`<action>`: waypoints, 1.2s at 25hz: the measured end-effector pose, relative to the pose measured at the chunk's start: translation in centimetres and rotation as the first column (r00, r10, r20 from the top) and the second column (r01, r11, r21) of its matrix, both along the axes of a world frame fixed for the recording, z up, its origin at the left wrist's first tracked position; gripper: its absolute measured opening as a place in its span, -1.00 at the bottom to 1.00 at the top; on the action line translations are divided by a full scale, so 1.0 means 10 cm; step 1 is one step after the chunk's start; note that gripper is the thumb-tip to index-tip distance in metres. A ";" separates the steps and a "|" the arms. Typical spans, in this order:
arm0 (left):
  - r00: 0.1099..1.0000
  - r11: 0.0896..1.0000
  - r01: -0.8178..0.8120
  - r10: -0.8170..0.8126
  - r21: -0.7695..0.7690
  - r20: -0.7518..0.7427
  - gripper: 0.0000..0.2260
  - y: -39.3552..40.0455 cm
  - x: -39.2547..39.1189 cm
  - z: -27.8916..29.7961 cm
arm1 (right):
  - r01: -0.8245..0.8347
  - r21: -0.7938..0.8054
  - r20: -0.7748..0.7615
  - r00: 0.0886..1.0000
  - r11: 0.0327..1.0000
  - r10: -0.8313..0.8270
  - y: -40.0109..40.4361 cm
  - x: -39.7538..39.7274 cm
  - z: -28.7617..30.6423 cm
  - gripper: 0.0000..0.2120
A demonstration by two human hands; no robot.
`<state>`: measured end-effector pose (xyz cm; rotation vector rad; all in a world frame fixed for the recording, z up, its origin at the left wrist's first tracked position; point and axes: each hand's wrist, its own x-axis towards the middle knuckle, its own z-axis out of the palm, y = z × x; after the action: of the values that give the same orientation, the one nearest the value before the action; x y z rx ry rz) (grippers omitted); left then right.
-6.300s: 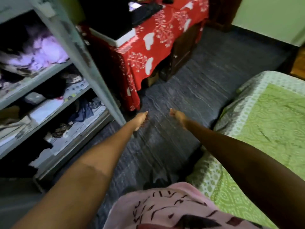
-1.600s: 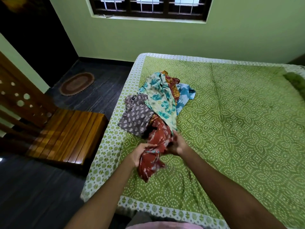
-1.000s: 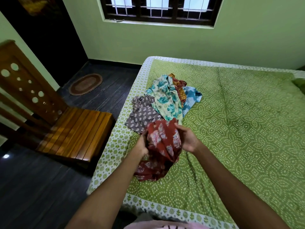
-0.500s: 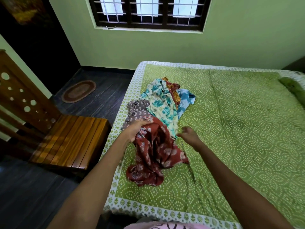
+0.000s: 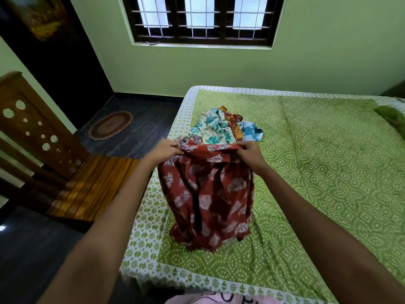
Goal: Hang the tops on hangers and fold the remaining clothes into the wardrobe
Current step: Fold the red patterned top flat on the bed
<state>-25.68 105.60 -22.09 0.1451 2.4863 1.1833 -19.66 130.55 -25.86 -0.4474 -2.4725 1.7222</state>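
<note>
Red printed garment (image 5: 208, 198) held up by its top edge, stretched between left hand (image 5: 165, 150) and right hand (image 5: 249, 153), fingers of both pinching the cloth; likely spread to judge whether to hang or fold. Lower hem bunched on the bed (image 5: 317, 172) below the fingers. Pile of remaining clothes (image 5: 221, 128) just beyond the fingers. Wide bare bedspread right of the right hand for laying flat; bed edge close under the left hand, wooden chair (image 5: 92, 183) past it
</note>
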 end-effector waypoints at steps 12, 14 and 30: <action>0.895 0.425 -0.309 -0.173 0.851 0.412 -0.49 0.25 0.19 0.03 | -0.271 -0.031 -0.025 0.962 0.962 0.271 -0.45 0.40 0.12 -0.78; 0.879 0.380 -0.327 -0.214 0.866 0.426 -0.40 0.26 0.16 0.01 | -0.257 -0.062 -0.052 0.966 0.964 0.254 -0.47 0.31 0.20 -0.57; 0.953 0.855 -0.254 0.302 0.452 -0.036 -0.71 -0.41 -0.19 0.00 | -0.073 -0.111 -0.173 0.983 0.991 0.053 -0.25 -0.16 0.53 -0.66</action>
<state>-27.55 101.52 -22.08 -0.0381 2.3344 1.9046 -21.30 128.10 -20.51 -0.2224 -2.3000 1.8521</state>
